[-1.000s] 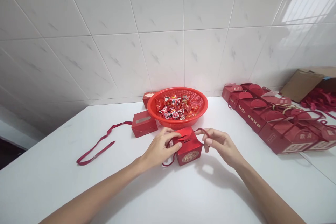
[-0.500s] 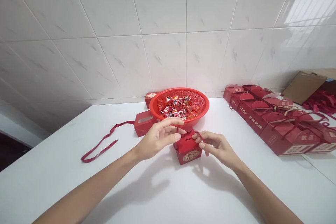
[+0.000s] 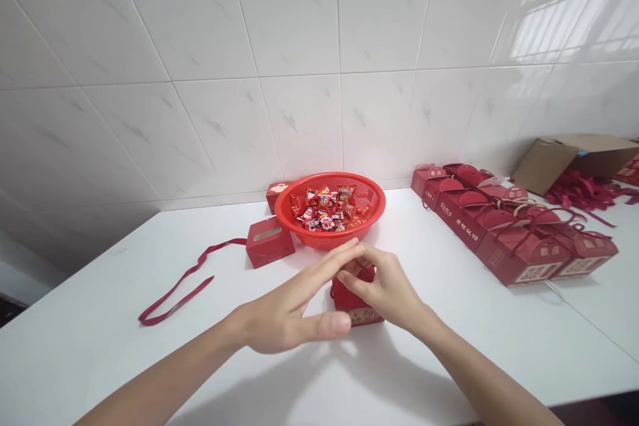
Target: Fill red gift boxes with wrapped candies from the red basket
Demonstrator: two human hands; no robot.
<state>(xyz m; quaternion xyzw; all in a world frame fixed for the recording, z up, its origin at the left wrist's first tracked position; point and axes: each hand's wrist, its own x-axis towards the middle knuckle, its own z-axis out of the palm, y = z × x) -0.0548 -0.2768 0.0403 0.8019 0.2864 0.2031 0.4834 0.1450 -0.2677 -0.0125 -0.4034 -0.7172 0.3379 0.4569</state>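
A small red gift box (image 3: 344, 296) with a gold-patterned front stands on the white table, partly covered by both hands. My left hand (image 3: 284, 319) is open, its fingers stretched out and its thumb apart. Its fingertips meet the fingers of my right hand above the box. My right hand (image 3: 387, 286) is closed in a pinch over the box's top flaps; its fingers hide the exact grip point. Just behind is a red plastic basket (image 3: 329, 239) of wrapped candies (image 3: 327, 210).
Left of the basket lies a red box (image 3: 269, 246) with a window, and a dark red ribbon (image 3: 200, 263) trails from it. Another red box (image 3: 274, 194) is behind. Several handled gift boxes (image 3: 479, 233) stand right, near a cardboard box (image 3: 544, 160) with ribbons (image 3: 579, 193).
My left hand has moved nearer and stretched flat from its curled pose. My right hand has gone from the box's twisted cord to over its top flaps. The view has shifted a little.
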